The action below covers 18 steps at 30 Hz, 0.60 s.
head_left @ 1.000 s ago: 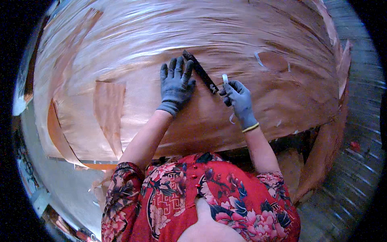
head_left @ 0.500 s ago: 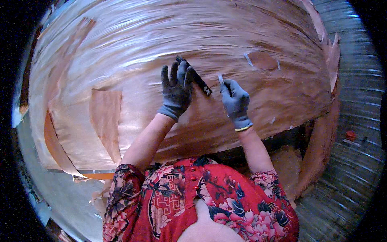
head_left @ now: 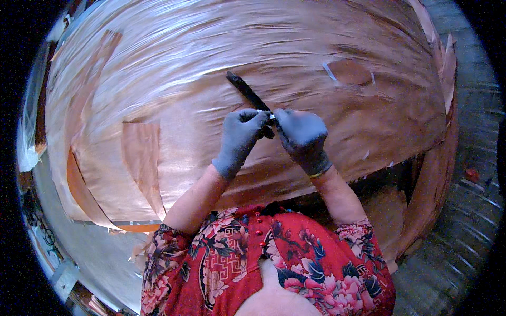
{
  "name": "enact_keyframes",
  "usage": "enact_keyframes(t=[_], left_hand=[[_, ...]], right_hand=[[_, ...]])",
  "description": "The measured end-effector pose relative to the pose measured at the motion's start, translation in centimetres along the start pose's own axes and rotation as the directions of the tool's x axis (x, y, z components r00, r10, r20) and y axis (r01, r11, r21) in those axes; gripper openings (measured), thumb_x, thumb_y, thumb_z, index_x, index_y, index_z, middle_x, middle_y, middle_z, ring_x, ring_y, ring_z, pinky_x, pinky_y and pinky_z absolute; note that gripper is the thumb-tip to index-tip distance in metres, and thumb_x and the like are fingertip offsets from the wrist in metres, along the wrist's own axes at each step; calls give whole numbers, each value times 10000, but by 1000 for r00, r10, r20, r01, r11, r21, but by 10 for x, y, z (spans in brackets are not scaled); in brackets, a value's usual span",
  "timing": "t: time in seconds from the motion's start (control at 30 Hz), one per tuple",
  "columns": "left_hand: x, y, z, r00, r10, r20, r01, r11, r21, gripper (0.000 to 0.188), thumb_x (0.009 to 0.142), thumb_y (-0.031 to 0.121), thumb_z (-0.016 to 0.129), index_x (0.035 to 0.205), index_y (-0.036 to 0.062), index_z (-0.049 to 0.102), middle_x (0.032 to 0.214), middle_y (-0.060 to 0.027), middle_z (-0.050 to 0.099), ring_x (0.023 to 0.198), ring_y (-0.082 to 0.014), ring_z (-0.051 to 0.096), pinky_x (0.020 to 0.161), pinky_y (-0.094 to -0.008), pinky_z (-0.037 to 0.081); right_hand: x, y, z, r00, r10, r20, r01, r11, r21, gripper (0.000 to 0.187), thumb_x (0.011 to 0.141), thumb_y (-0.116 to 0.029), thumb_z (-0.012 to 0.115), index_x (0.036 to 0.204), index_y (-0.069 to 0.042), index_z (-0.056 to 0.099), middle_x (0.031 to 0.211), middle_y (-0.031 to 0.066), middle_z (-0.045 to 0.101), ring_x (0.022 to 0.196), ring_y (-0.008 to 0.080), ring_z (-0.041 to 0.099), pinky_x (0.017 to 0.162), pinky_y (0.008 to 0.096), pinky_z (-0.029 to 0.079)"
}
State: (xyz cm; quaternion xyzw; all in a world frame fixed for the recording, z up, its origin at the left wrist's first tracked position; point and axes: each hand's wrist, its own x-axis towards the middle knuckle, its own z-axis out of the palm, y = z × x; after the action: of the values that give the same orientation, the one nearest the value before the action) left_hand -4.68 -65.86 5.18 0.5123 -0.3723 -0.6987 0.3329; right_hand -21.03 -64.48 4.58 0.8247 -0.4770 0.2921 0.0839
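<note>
White strip [head_left: 272, 116] is between the left hand [head_left: 240, 138] and the right hand [head_left: 304, 134], above the wrinkled brown sheet [head_left: 195, 105]. Mostly covered by fingers; only a small pale bit shows, so can't tell full length.

Left: grip narrow, thumb and fingertips drawn together on the strip. Right: grip narrow too, fingers curled in, pinching the strip from the other side. Hands nearly meet at the fingertips. Both gloved in grey; right one a bit blurred.

Black bar [head_left: 246, 89] lies slantwise on the sheet, far end up and left, near end right at the fingertips. Can't confirm contact, fingers hide it.

Right part of sheet, well apart from hands: oval brown patch [head_left: 350, 72], with a left white piece [head_left: 329, 71] and a right white piece [head_left: 373, 78] at its ends. White scrap [head_left: 366, 155] near the sheet's near edge on that side.

Left part: tapered brown piece [head_left: 143, 152], wide end away from the person. Further left, curved brown band [head_left: 81, 184] looping past the near edge.

Floor [head_left: 474, 126] on the right: red item [head_left: 472, 175], too small to identify.
</note>
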Motion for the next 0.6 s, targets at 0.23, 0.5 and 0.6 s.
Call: enact_keyframes(t=[0.23,0.5,0.6], left_hand=[[-9,15,-7,981,193,-10,-193,980,-39,231,873,210,542,843,31,685,692,-41,650,593,-87,594,509,-195,389],[-33,57,-15,952,149,266,-188,974,126,233,874,201,535,817,28,681,622,-38,625,518,-85,569,457,-192,357],[-32,64,-10,943,65,325,-112,985,128,252,863,196,534,796,-9,664,609,-91,623,497,-126,577,452,-216,421]], right_hand=[[-12,9,-18,999,17,29,-20,992,128,328,810,-173,600,1122,-72,573,821,96,611,718,265,579,635,378,469],[1,18,-33,872,376,315,-413,216,885,537,929,-382,472,1274,29,451,1182,125,562,1108,198,518,970,335,368],[8,15,-34,868,91,488,-481,-84,873,600,892,-458,504,1227,39,495,1149,129,577,1093,196,525,972,338,367]])
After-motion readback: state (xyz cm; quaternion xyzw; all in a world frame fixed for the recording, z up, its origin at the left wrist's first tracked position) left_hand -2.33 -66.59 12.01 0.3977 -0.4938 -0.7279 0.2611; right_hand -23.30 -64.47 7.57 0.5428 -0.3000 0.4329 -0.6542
